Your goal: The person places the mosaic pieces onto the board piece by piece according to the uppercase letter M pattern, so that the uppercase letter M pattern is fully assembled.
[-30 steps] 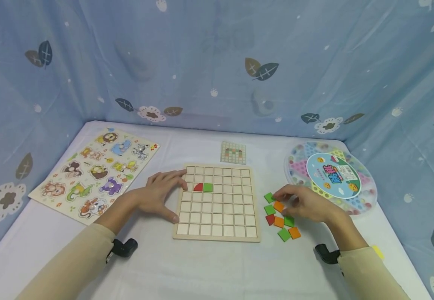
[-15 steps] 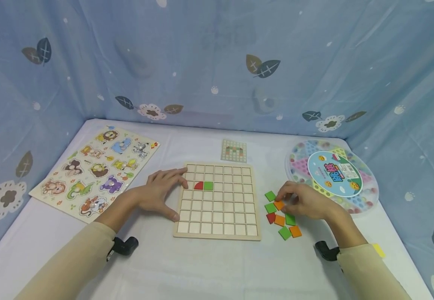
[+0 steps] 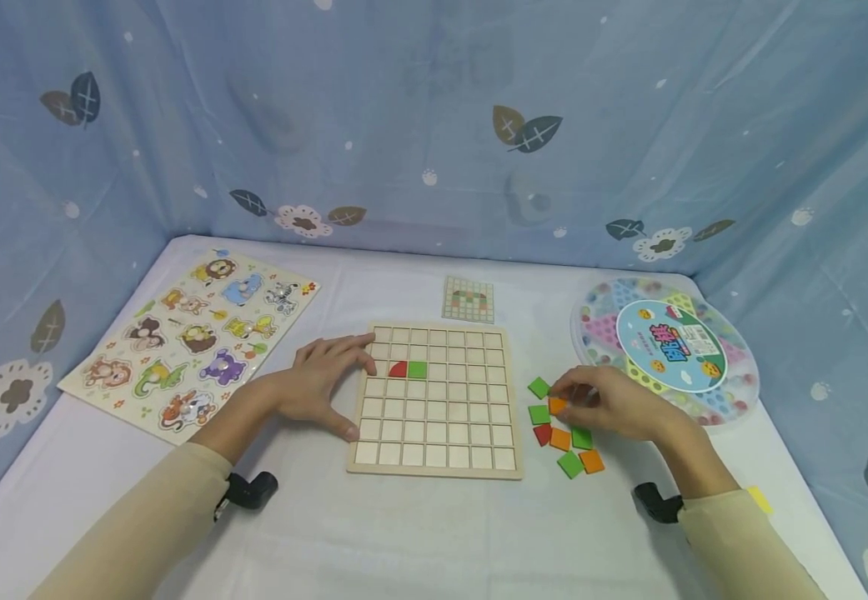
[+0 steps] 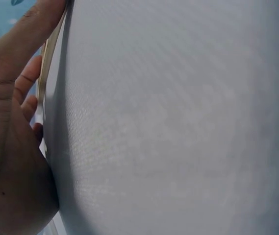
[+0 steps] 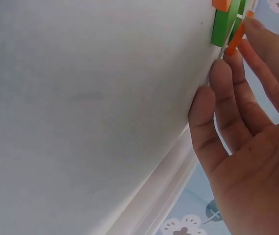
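My left hand (image 3: 321, 387) rests at the left edge of a wooden grid board (image 3: 437, 475), thumb and fingers spread along the rim. Two tiles lie side by side in the board: a red quarter-round tile (image 3: 398, 370) and a green square tile (image 3: 418, 370). To the right of the board, my right hand (image 3: 614, 404) pinches an orange square tile (image 3: 557, 405) between thumb and fingertips. In the right wrist view this orange tile (image 5: 240, 35) stands tilted, close to a green tile (image 5: 221, 27). Several green, orange and red tiles lie loosely around those fingers.
A small printed pattern card (image 3: 468, 300) lies behind the board. On the left is an animal puzzle board (image 3: 253, 354); a round, clear-cased game board (image 3: 669, 346) lies at the right behind my right hand. Patterned blue cloth (image 3: 403, 125) hangs around the table.
Thumb and fingers of my right hand have come together on the orange tile, and nearby tiles have shifted slightly. My left hand keeps its place on the board; the head view tilts a little.
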Demonstrator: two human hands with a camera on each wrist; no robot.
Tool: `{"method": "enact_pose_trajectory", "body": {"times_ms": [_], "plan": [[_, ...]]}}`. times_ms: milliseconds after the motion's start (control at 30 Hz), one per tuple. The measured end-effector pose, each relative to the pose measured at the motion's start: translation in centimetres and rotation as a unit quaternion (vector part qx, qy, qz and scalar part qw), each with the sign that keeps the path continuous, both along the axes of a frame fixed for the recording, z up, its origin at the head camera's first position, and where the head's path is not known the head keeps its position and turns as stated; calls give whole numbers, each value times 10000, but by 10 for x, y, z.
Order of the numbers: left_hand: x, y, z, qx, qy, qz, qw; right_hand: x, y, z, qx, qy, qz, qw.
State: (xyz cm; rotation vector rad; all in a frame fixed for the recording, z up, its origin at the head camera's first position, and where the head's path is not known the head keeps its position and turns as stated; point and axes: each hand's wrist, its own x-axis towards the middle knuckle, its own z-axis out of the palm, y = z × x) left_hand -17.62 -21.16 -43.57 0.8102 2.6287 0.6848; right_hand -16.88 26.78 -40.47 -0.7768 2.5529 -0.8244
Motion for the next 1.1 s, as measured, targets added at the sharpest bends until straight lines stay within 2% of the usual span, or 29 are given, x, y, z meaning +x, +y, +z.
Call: {"method": "enact_pose_trajectory", "body": {"times_ms": [300,633,833,1100], "plan": [[-1,1,-1,-35,3,-26,10000,2,4,1,-788,-102,-97,9968],[-1,4,-2,29,-8,-24,10000,0,-4,6,-1664,-328,37,9855],[-1,6,-1,77,25,-80,9999,-3,-13,8,-1954,-406,53,9799],[0,2,5,69,15,-14,10000,-9,-37,12,-2079,-505,195,9767]]}}
